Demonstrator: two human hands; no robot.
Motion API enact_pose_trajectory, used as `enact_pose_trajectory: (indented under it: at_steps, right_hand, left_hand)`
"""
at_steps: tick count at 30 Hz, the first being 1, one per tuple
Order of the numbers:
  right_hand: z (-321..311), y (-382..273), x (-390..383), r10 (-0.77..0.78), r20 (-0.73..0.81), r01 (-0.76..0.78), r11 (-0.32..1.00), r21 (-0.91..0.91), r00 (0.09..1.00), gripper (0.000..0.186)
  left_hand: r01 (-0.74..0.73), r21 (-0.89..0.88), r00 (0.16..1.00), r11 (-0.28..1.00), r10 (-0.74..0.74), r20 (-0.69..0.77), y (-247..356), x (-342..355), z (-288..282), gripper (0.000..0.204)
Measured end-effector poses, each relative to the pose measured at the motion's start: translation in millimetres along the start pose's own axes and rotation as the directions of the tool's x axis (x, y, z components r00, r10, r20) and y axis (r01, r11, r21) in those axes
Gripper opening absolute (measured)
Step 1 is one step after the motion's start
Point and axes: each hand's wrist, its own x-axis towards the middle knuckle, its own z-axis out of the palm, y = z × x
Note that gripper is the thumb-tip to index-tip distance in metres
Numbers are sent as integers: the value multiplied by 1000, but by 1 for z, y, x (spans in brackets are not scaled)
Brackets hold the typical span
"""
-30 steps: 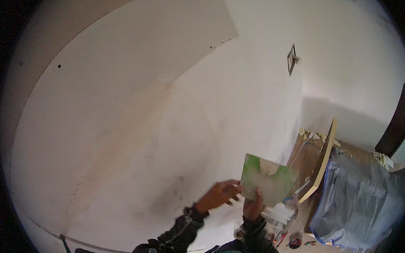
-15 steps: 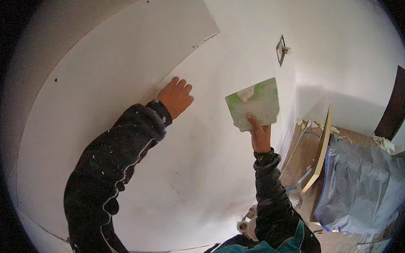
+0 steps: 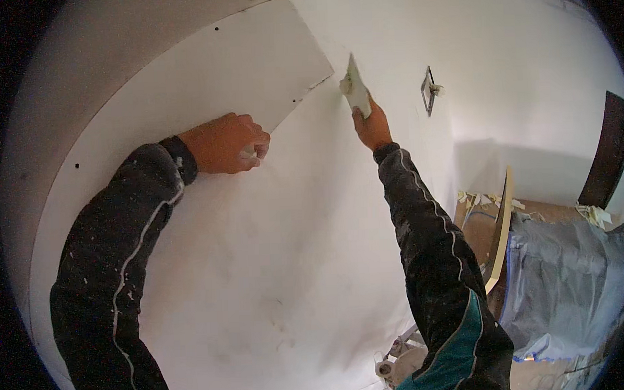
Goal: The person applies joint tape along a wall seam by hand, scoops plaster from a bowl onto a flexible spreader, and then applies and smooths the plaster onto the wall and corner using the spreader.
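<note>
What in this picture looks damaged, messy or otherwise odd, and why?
The white wall has faint brownish smudges, lower in view than the left hand, marring its pale surface. At right, crumpled yellowish scraps sit near the plastic sheet, looking like loose litter.

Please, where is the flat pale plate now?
The plate is in the head view's upper middle, in the right hand, left of the small wall frame.
</note>
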Motion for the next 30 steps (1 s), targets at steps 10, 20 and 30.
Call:
enact_pose_trajectory:
  at_steps: [10,20,30]
  right_hand:
    - [9,26,-101,403,-207,-132,669,732,891,54]
    - [-112,7,-456,894,-77,-657,380,651,442,65]
    - [-144,2,-563,935,-98,-687,319,653,341,59]
  left_hand:
    - [23,-222,997,975,-7,71,-30,86,-7,59]
    - [229,328,922,917,-97,-375,-68,271,10,31]
    - [-190,-246,848,951,32,-530,-105,296,-2,34]
